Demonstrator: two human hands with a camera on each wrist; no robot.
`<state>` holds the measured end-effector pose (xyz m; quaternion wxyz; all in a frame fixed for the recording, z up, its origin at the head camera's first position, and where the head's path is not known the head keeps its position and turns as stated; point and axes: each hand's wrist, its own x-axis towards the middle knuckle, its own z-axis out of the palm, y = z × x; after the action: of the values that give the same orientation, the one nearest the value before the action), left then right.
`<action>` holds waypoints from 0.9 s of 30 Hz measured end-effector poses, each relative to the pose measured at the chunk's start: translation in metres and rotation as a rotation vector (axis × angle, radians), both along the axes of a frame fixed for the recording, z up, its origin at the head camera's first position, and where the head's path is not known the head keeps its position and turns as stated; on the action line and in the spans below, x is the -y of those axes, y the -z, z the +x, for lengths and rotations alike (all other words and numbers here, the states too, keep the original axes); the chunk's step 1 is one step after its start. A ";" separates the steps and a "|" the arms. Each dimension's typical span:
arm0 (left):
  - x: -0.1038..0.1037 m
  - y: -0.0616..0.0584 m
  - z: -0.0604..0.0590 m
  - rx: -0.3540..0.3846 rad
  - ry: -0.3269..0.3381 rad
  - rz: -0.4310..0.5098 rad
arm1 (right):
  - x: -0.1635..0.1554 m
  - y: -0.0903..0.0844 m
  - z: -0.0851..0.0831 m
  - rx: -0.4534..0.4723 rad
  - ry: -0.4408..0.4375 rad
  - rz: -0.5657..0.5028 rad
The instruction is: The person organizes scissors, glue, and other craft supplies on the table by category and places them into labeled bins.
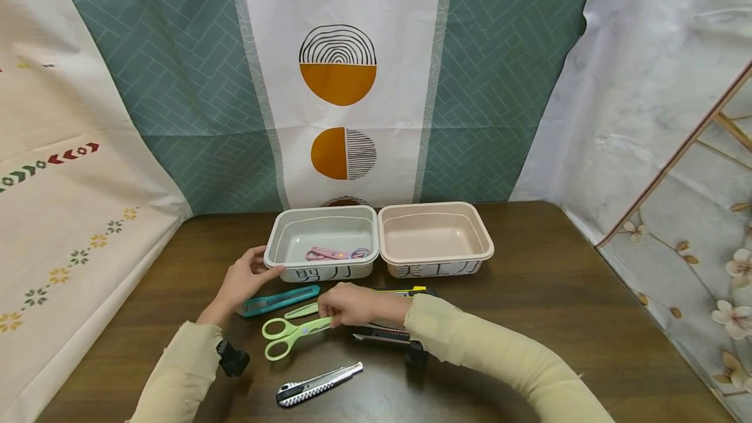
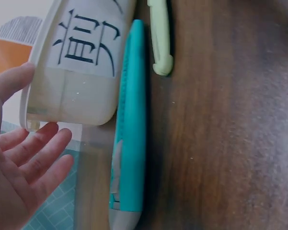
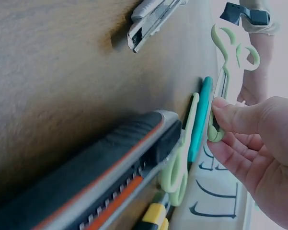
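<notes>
My right hand point(image 1: 351, 305) pinches a pair of light green scissors point(image 1: 283, 338) by the blade end, between thumb and fingers. Their handle loops point left, above the table in the right wrist view. My left hand point(image 1: 245, 277) is at the front left corner of the grey-green bin point(image 1: 329, 211), with its thumb at the rim and the other fingers loosely extended. Inside that bin lie pink scissors point(image 1: 329, 254). A teal utility knife point(image 2: 132, 124) lies before the bin. Another light green pair of scissors point(image 3: 175, 175) lies on the table, partly hidden by my right hand in the head view.
A beige bin point(image 1: 435, 260) stands right of the grey-green one, and both have black characters on their fronts. A silver utility knife point(image 1: 320, 385) lies nearest me. Under my right forearm are a black-and-orange utility knife point(image 3: 105, 172) and a yellow one point(image 3: 154, 215).
</notes>
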<state>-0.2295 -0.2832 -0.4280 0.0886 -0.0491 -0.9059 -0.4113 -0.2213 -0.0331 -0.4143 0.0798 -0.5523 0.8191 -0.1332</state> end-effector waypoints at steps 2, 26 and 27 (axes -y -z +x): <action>0.002 -0.001 0.000 0.012 -0.003 -0.004 | -0.002 -0.002 -0.001 -0.004 0.000 -0.001; -0.008 -0.007 -0.002 0.025 -0.018 -0.019 | -0.043 -0.030 -0.022 0.003 0.043 -0.025; -0.008 -0.007 -0.002 0.028 -0.019 -0.019 | -0.044 -0.033 -0.024 -0.002 0.042 -0.027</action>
<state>-0.2311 -0.2749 -0.4207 0.0793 -0.0354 -0.9114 -0.4023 -0.2455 0.0112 -0.3818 0.0688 -0.5360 0.8288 -0.1453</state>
